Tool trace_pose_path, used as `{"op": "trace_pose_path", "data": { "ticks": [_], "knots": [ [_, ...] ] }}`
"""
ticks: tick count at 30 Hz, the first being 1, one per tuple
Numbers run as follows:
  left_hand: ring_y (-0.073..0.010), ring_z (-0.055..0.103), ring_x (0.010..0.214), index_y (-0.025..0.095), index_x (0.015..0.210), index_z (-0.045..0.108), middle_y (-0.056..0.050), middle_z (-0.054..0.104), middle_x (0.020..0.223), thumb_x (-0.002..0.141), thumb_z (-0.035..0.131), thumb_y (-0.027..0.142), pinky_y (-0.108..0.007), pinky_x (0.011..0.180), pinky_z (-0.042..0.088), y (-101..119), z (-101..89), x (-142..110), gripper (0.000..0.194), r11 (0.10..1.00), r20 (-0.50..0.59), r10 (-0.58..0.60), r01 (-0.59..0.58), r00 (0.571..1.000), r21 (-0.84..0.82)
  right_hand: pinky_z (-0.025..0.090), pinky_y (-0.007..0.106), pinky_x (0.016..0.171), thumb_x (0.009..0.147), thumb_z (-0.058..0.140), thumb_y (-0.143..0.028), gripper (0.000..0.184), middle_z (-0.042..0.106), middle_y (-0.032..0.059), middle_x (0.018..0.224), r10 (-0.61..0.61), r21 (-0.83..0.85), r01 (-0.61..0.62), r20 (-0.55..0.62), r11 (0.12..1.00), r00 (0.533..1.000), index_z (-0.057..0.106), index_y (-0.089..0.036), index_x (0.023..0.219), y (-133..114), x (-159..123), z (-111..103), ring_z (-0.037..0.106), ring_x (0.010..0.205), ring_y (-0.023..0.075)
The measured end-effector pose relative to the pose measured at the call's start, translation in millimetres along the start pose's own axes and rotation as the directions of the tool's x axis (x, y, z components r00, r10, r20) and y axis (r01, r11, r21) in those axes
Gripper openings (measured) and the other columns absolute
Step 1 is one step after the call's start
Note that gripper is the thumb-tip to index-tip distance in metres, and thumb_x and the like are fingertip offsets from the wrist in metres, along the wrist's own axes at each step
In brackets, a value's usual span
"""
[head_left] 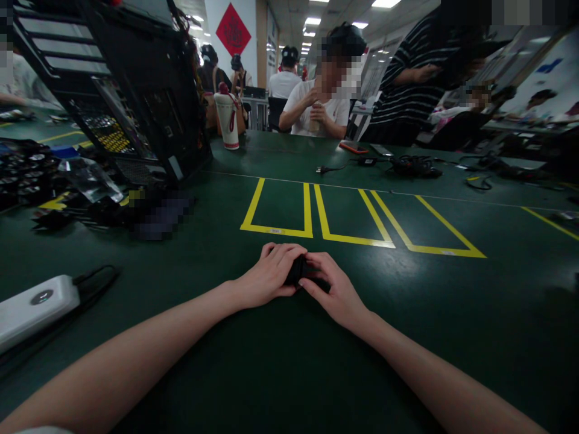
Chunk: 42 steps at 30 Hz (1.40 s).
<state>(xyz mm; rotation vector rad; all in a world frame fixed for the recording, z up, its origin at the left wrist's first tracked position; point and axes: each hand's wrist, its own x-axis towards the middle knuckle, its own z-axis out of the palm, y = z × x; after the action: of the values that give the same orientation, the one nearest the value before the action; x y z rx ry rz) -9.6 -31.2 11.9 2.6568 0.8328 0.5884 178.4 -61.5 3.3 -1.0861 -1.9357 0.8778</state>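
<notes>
A small black object (296, 271) is between my two hands, just above or on the green table; its kind is mostly hidden by the fingers. My left hand (274, 274) is closed over its left side and top, fingers wrapped round it. My right hand (335, 289) grips the right side with thumb and fingertips in a pinch. A little of something dark shows inside the right hand's curl. Just beyond both hands are rectangles of yellow tape (308, 211) on the table.
At the left stand a black computer case (163, 114), a plastic bottle (88, 175) and a white power bank-like device (40, 307) with a black cable. A paper cup (227, 117), phones (353, 147) and coiled black cables (414, 166) lie farther back. People sit and stand across the table.
</notes>
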Motion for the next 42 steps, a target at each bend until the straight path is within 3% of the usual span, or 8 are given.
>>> {"op": "trace_pose_path", "data": {
  "ticks": [11,17,28,34,42],
  "knots": [
    [-0.0276,0.037,0.12,0.018,0.127,0.023,-0.014,0.041,0.128,0.076,0.059,0.022,-0.048,0.099,0.025,-3.2,3.4,0.3,0.062,1.0,-0.019,0.015,-0.015,1.0,0.002,0.05,0.043,0.09,0.081,0.054,-0.018,0.022,0.046,0.0043,0.116,-0.038,0.043,0.038,-0.015,0.998,0.999,0.049,-0.025,0.101,2.3,-2.7,1.2,0.053,0.106,0.0194],
    [-0.0275,0.037,0.12,0.019,0.128,0.021,-0.014,0.04,0.128,0.077,0.059,0.023,-0.048,0.099,0.025,-2.9,3.2,-0.2,0.064,1.0,-0.023,0.019,-0.019,1.0,0.006,0.051,0.043,0.09,0.08,0.055,-0.018,0.037,0.049,0.0047,0.112,-0.009,0.023,0.01,-0.019,1.0,1.0,0.043,-0.026,0.115,2.1,-0.8,0.9,0.052,0.105,0.0196],
    [-0.0271,0.037,0.121,0.018,0.127,0.023,-0.013,0.041,0.128,0.077,0.059,0.023,-0.047,0.1,0.025,-2.0,2.1,-0.2,0.062,1.0,-0.018,0.012,-0.012,1.0,0.001,0.05,0.043,0.09,0.081,0.055,-0.018,0.022,0.046,0.0041,0.115,-0.045,-0.009,0.045,-0.009,0.999,0.999,0.049,-0.025,0.101,2.2,-3.4,0.6,0.051,0.107,0.0198],
    [-0.0274,0.036,0.121,0.018,0.127,0.023,-0.014,0.04,0.128,0.078,0.058,0.022,-0.047,0.1,0.025,0.3,-1.1,-0.2,0.061,1.0,0.003,0.003,-0.003,1.0,-0.003,0.049,0.042,0.091,0.081,0.054,-0.018,0.038,0.048,0.0044,0.113,0.001,0.004,-0.001,0.002,1.0,1.0,0.042,-0.026,0.116,1.5,-1.4,0.1,0.051,0.106,0.0191],
    [-0.0276,0.036,0.12,0.018,0.127,0.022,-0.014,0.04,0.128,0.075,0.06,0.021,-0.047,0.099,0.025,-3.8,4.3,0.3,0.064,1.0,-0.018,0.013,-0.013,1.0,0.003,0.05,0.038,0.091,0.079,0.056,-0.016,0.03,0.042,0.0047,0.118,-0.069,0.007,0.069,-0.016,0.998,0.998,0.047,-0.025,0.106,4.6,-2.5,0.9,0.049,0.109,0.0188]
  ]
}}
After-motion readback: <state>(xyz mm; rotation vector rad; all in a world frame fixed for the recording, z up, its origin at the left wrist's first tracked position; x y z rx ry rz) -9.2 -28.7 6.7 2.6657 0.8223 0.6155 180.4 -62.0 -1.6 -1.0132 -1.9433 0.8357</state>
